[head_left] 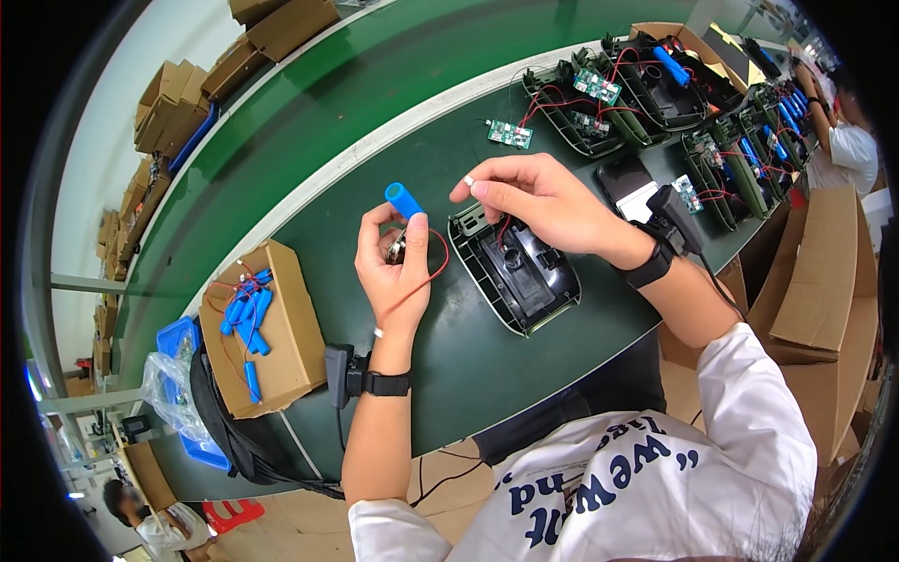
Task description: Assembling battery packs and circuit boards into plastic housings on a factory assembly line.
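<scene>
My left hand (391, 272) is closed around a blue cylindrical battery (403, 200), whose far end sticks up past the thumb. A dark metallic round part (396, 247) shows partly between the palm and fingers. From the battery a red wire (444, 265) loops down to a small white connector (378, 332) by the left wrist. To the right, my right hand (534, 197) pinches a small white piece (470, 183) between thumb and fingers; its kind is unclear. Below that hand an open black-and-green plastic housing (524, 281) lies on the table, its upper edge partly covered.
A cardboard box (295, 328) of wired blue batteries stands left, beside a blue tray (201, 450) and a black bag (220, 403). Several housings (581, 131) with circuit boards line the far right, near a phone-like dark slab (626, 178). Cartons (815, 281) and another person (843, 150) are at right.
</scene>
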`<state>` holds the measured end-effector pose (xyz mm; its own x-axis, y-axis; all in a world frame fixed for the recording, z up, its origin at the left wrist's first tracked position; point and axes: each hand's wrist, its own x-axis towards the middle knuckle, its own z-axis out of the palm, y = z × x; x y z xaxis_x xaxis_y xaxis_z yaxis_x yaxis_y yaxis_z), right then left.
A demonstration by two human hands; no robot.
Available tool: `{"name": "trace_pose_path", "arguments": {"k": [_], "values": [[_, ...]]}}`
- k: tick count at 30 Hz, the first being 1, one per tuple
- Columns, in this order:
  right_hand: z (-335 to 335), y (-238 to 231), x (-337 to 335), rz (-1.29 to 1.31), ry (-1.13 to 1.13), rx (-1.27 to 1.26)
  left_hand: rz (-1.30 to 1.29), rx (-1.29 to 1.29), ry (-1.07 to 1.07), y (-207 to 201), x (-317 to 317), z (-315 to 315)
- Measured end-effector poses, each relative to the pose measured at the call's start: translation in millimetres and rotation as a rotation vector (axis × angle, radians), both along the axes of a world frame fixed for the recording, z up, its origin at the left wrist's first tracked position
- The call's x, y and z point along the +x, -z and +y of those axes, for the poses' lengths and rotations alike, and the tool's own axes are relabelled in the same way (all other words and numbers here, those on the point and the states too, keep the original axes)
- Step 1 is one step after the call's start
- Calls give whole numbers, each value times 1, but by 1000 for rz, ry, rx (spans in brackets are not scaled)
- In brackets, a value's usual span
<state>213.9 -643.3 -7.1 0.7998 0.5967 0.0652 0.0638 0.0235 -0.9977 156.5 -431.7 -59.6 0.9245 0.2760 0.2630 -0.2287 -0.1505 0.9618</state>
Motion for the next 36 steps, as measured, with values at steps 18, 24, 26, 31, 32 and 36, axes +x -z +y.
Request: {"name": "trace_pose_path", "arguments": {"k": [18,24,26,31,32,36], "values": [[4,3,-4,-303,138,134,-269,499,-145,-20,-10,-13],[-9,2,13,-378,-1,112,-351,348,-71,-14,-12,-4],[-12,2,15,-379,39,130,-378,396,-73,-21,-16,-10],[-24,-21,19,-890,86,-45,-640,646,-59,-37,-39,-20],[-29,-24,22,-1056,78,-100,-670,682,-40,-40,-43,-23],[-47,-37,27,-883,-57,-76,-701,646,168,-45,-54,-36]]}}
